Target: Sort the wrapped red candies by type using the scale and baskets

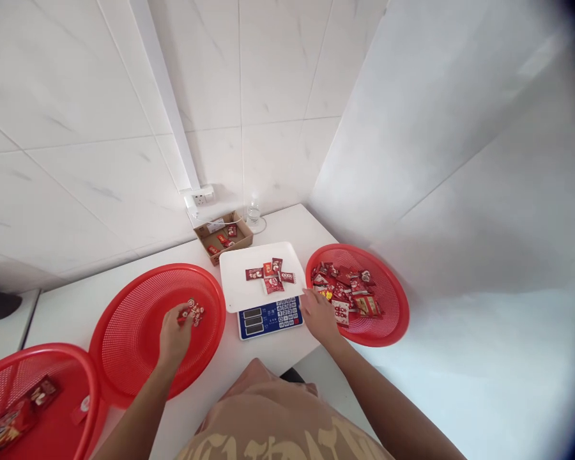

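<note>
My left hand [175, 332] is over the middle red mesh basket [138, 345] and pinches a small red snack packet [194, 313] between its fingers. My right hand [319, 314] rests at the right edge of the blue-faced weighing scale [268, 316], beside the right red basket [393, 319]; its fingers are curled and I cannot see anything in them. Several red packets [271, 276] lie on the scale's white pan. The right basket holds a heap of red snack packets [347, 291].
A third red basket [67, 421] at the lower left holds a few packets. A small cardboard box [224, 236] with packets stands behind the scale, near a wall socket [199, 198] and a clear bottle [253, 214]. White tiled walls close in the table's corner.
</note>
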Tool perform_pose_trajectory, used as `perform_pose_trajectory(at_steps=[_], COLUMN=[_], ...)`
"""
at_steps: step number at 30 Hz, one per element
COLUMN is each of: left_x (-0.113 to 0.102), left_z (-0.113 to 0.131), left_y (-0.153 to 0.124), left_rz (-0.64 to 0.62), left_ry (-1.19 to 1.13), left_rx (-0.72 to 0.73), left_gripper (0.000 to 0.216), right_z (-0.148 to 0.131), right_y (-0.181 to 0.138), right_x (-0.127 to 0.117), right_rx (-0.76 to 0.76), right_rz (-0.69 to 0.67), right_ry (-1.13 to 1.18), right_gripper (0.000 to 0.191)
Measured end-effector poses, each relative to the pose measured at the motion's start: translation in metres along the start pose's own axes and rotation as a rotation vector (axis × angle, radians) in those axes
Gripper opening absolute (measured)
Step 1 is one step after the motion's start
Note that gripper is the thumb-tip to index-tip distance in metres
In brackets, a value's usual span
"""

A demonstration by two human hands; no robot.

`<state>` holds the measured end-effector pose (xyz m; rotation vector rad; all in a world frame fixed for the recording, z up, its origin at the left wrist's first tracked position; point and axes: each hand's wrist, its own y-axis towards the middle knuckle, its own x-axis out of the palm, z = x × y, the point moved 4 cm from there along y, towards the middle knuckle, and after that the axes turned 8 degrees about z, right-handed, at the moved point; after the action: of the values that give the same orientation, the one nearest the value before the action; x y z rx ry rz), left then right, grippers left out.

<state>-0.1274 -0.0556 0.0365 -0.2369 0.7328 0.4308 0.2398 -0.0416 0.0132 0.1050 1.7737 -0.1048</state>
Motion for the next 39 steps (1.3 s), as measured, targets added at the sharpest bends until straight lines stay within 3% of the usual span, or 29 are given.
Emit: perform_pose_trajectory(at_steps=[2, 6, 9, 13, 15, 19, 21, 23, 25, 28, 31, 35, 39], left_x=[-0.004, 0.022, 0.041, 0.049, 0.049, 0.049, 0.050, 0.050, 0.050, 0.050, 0.049, 0.047, 0.047], left_z=[-0.016, -0.035, -0.038, -0.044, -0.047, -0.049, -0.048, -0.046, -0.045, -0.044, -0.044, -0.042, -0.040], left_y=[-0.011, -0.043, -0.062, -0.069, -0.068, -0.067, -0.067, -0.068, -0.069, -0.069, -0.068, -0.069, -0.069], left_rz=[-0.048, -0.305, -0.432, -0.503, -0.509, -0.520, -0.534, -0.549, -0.559, -0.565, -0.562, -0.577, -0.558], left_ry=[0.082, 0.177, 0.222, 0.282, 0.288, 0.296, 0.327, 0.354, 0.362, 0.353, 0.360, 0.371, 0.367], left_rx=[0.032, 0.089, 0.118, 0.133, 0.142, 0.174, 0.179, 0.174, 0.166, 0.161, 0.158, 0.150, 0.146], left_gripper=[0.049, 0.062, 0.067, 0.061, 0.058, 0.057, 0.057, 0.058, 0.059, 0.060, 0.059, 0.059, 0.058], right_z=[-0.029, -0.075, -0.089, -0.099, -0.112, -0.158, -0.170, -0.162, -0.137, -0.087, -0.052, -0.049, -0.097], right_y=[0.017, 0.046, 0.060, 0.064, 0.059, 0.044, 0.046, 0.056, 0.068, 0.078, 0.079, 0.072, 0.057], right_x=[-0.002, 0.004, 0.011, 0.010, 0.006, -0.007, -0.014, -0.016, -0.011, 0.004, 0.015, 0.017, 0.013], right_rx=[-0.155, -0.344, -0.377, -0.345, -0.333, -0.447, -0.500, -0.458, -0.341, -0.186, -0.140, -0.057, 0.014], right_rz=[0.019, -0.037, -0.117, -0.127, -0.137, -0.266, -0.230, -0.136, -0.073, -0.074, -0.065, -0.042, -0.127], right_ry=[0.039, 0.011, -0.045, -0.031, 0.081, 0.633, 0.742, 0.629, 0.393, 0.082, -0.001, 0.198, 0.882], right_gripper=[0.045, 0.049, 0.053, 0.047, 0.043, 0.054, 0.058, 0.056, 0.055, 0.060, 0.054, 0.040, 0.035])
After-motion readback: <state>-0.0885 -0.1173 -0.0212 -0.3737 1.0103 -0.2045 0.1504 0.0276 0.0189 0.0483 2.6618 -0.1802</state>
